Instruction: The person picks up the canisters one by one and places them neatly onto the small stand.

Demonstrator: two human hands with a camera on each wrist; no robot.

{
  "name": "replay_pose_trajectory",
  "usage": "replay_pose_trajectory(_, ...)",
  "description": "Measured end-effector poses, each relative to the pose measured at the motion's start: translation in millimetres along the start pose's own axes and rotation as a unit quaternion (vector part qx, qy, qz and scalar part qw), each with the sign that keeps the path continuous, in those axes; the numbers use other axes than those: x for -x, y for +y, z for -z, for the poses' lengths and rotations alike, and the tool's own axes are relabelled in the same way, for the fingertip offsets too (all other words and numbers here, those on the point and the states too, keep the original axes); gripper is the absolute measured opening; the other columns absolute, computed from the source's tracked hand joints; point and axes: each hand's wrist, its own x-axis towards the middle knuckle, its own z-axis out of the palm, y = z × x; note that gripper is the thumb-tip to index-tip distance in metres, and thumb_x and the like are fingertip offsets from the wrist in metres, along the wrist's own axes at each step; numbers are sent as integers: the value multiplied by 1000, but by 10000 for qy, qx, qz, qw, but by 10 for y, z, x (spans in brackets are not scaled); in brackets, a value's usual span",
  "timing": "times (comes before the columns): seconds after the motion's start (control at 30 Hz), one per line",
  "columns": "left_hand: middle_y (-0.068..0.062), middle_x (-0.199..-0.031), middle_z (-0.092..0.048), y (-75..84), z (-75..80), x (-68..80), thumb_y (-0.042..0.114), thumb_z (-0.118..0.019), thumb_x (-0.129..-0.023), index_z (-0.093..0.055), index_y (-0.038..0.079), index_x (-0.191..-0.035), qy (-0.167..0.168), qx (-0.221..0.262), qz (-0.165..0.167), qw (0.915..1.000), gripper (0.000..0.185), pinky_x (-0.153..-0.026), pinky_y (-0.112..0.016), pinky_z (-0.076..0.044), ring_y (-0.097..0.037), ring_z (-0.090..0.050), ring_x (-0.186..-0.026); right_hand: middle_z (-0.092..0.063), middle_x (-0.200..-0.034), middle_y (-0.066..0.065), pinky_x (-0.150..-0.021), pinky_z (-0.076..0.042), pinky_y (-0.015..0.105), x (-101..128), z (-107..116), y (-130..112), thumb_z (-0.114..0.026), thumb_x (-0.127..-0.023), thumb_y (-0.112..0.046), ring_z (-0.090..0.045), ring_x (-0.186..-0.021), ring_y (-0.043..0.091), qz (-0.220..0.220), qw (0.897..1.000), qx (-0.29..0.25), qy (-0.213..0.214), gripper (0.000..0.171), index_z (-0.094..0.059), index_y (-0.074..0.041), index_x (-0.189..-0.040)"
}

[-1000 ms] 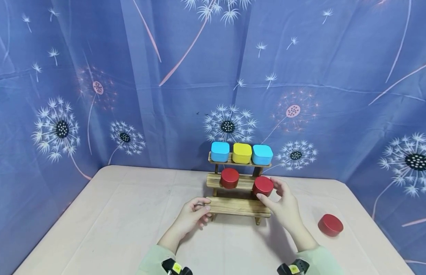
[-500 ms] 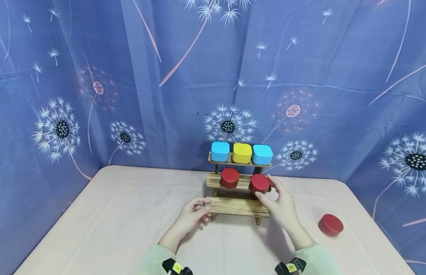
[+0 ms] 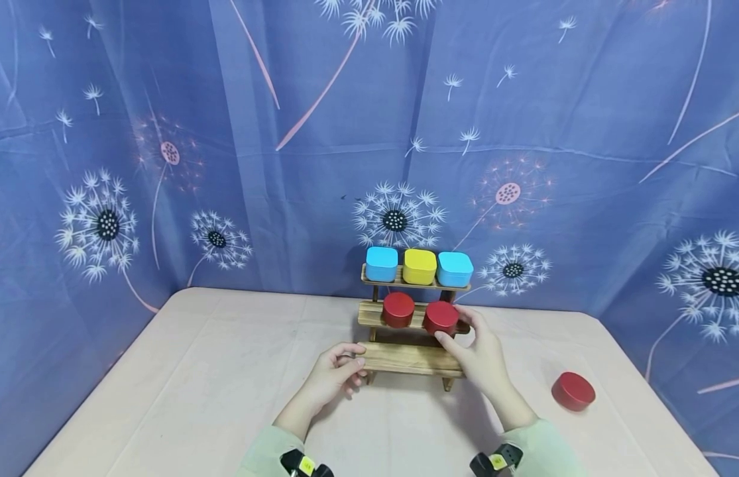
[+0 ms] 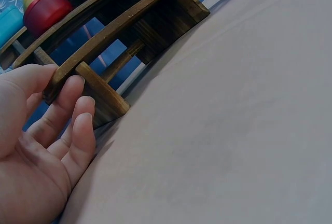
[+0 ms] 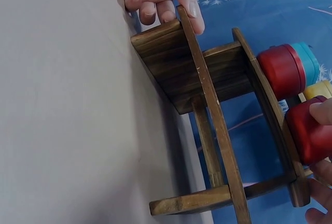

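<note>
The right hand (image 3: 479,354) reaches up from the table's near edge toward 12 o'clock, thumb and fingers curled round a red round tin (image 3: 441,317) that sits on the middle step of the wooden stepped rack (image 3: 409,358), toward its 3 o'clock end. In the right wrist view the same red tin (image 5: 311,128) shows pinched between fingertips (image 5: 321,111) at the frame's edge. The left hand (image 3: 333,376) lies at the rack's 9 o'clock end, fingers bent round the end of the lowest plank; the left wrist view shows the thumb over the plank's top and fingers (image 4: 72,99) against its underside.

On the middle step, at 9 o'clock of the held tin, stands a second red tin (image 3: 398,309), just beside it. The top step carries a blue square tin (image 3: 382,264), a yellow square tin (image 3: 419,266) and another blue tin (image 3: 455,268), side by side. A loose red tin (image 3: 573,390) lies on the table (image 3: 196,384) at 3 o'clock, well apart from the rack.
</note>
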Motion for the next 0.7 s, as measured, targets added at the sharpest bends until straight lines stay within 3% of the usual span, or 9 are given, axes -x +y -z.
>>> replay_pose_trajectory(0.4, -5, -79, -67, -3, 3, 1, 18, -62, -91, -54, 1, -120, -23, -7, -16, 10000, 35, -48, -22, -50, -11, -58, -61, -61, -123, 16, -96, -45, 46, -33, -73, -92, -77, -78, -21, -58, -112, 30, 73, 9999, 77, -49, 62, -50, -4, -132)
replay_pose_trajectory(0.7, -2, -78, -66, 13, -3, 7, 18, -61, -92, -54, 2, -120, -16, -2, -11, 10000, 34, -47, -22, -50, -10, -58, -61, -62, -121, 17, -82, -50, 46, -37, -106, -168, -76, -79, -22, -59, -111, 30, 136, 9994, 288, -110, 63, -50, -4, -132)
